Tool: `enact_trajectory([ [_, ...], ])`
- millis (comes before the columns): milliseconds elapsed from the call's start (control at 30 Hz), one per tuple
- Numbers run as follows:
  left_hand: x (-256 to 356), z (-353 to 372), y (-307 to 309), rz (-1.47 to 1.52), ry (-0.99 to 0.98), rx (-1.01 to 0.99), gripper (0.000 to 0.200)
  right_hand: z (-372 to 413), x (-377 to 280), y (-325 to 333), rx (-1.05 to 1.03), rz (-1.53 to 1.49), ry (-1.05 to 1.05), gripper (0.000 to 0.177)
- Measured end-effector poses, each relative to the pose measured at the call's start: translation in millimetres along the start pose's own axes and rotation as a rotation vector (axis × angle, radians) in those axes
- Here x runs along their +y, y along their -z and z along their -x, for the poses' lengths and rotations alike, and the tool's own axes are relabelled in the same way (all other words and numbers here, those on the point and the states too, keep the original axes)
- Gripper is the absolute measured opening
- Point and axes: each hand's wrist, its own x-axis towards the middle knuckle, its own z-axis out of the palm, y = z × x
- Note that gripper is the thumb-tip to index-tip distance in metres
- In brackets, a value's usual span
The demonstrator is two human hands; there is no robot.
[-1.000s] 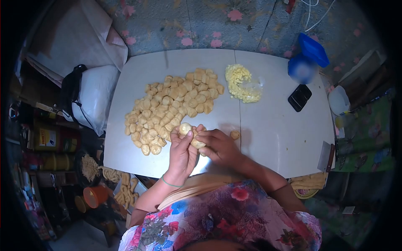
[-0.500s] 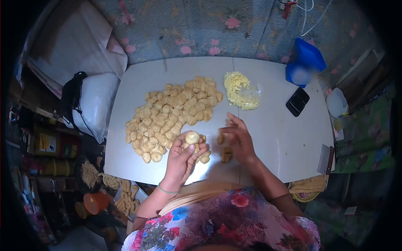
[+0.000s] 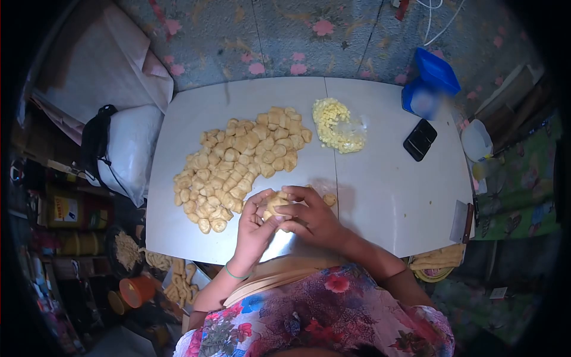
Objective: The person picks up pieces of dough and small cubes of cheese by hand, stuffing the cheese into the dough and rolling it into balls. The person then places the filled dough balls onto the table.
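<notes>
Near the front edge of the white table (image 3: 380, 202), my left hand (image 3: 254, 229) holds a piece of dough (image 3: 276, 203) with its fingers curled round it. My right hand (image 3: 315, 219) closes on the same dough from the other side, its fingertips on top. A large heap of dough pieces (image 3: 232, 157) lies just beyond and to the left. Behind my right hand a few loose pieces (image 3: 329, 199) partly show. Farther back sits a plastic bag of pale yellow bits (image 3: 340, 126).
A blue scale (image 3: 431, 83) and a black tray-like object (image 3: 420, 140) stand at the back right. A cleaver (image 3: 461, 221) lies at the right edge. Left of the table are a white sack (image 3: 132, 149) and an orange container (image 3: 138, 291). Dough strips (image 3: 437, 259) lie beyond the right front edge.
My right hand has moved left from beside the loose pieces and joined my left hand on the dough. The view has shifted slightly.
</notes>
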Motion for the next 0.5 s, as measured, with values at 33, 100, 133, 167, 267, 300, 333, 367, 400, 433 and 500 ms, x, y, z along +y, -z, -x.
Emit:
enact_trajectory([
  [33, -0.4, -1.1, 0.1, -0.027, -0.013, -0.024, 0.043, 2.8, 6.4, 0.6, -0.063, -0.088, -0.06, 0.017],
  [100, 1.0, -2.8, -3.1, -0.012, 0.041, -0.057, 0.042, 15.0, 33.0, 0.9, -0.188, -0.263, -0.176, 0.02],
  [133, 1.5, -3.7, -4.0, -0.004, 0.068, -0.074, 0.041, 19.9, 45.9, -1.7, -0.041, -0.351, -0.337, 0.018],
  [167, 0.0, -5.4, -2.4, 0.026, 0.085, -0.065, 0.038, 24.6, 58.7, -4.5, 0.108, -0.436, -0.498, 0.018],
  [267, -6.6, -9.5, 8.0, 0.132, 0.14, -0.024, 0.028, 6.9, 62.1, 23.0, 0.527, -0.738, -0.776, 0.018],
  [300, -6.3, -9.5, 13.3, 0.175, 0.161, -0.004, 0.025, 10.5, 81.3, 33.7, 0.406, -0.561, -0.729, 0.019],
  [333, -5.3, -9.4, 17.6, 0.217, 0.182, 0.016, 0.022, 20.2, 110.1, 43.6, 0.286, -0.386, -0.678, 0.02],
  [367, -4.2, -8.5, 20.0, 0.252, 0.178, 0.048, 0.02, 23.1, 126.7, 48.4, 0.167, -0.214, -0.624, 0.021],
  [400, -3.3, -9.5, 23.2, 0.306, 0.189, 0.054, 0.022, 16.4, 126.3, 49.5, 0.107, -0.005, -0.545, 0.018],
  [433, -2.7, -11.3, 26.4, 0.361, 0.2, 0.06, 0.024, 9.8, 124.3, 50.1, 0.046, 0.203, -0.462, 0.015],
  [500, -2.7, -10.3, 28.9, 0.463, 0.226, 0.058, 0.03, 0.4, 130.2, 44.9, -0.025, 0.519, -0.33, 0.012],
])
